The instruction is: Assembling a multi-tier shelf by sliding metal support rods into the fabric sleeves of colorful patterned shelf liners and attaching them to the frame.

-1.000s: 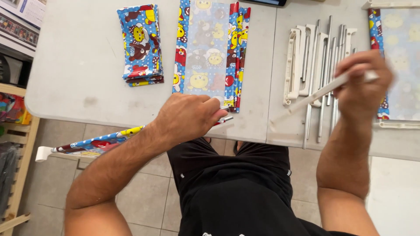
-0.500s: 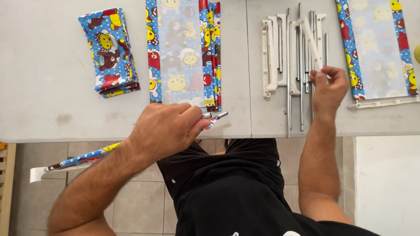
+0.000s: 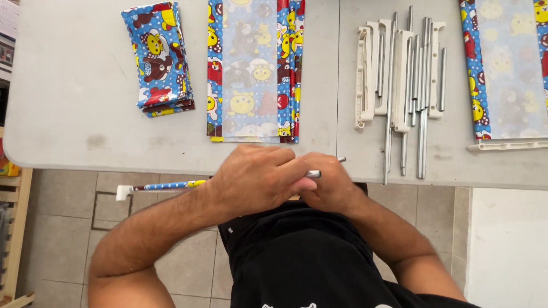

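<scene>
My left hand (image 3: 257,179) grips a long thin rod (image 3: 165,185) wrapped in colourful cartoon-print fabric, with a white plastic cap at its left end and a bare metal tip (image 3: 319,172) sticking out to the right. My right hand (image 3: 330,185) is closed under and against the left one at that metal end. Both hands are at the table's near edge, above my lap. Just beyond them lies a flat folded stack of cartoon-print fabric (image 3: 254,68).
On the grey table (image 3: 74,114) a smaller folded fabric bundle (image 3: 160,57) lies at the left. White plastic frame pieces and several metal rods (image 3: 402,85) lie at the right, then another printed panel (image 3: 508,68) with a white bar. Tiled floor lies below.
My right hand set a white rod down among the metal parts, then came back to meet the left hand at the fabric rod's metal end.
</scene>
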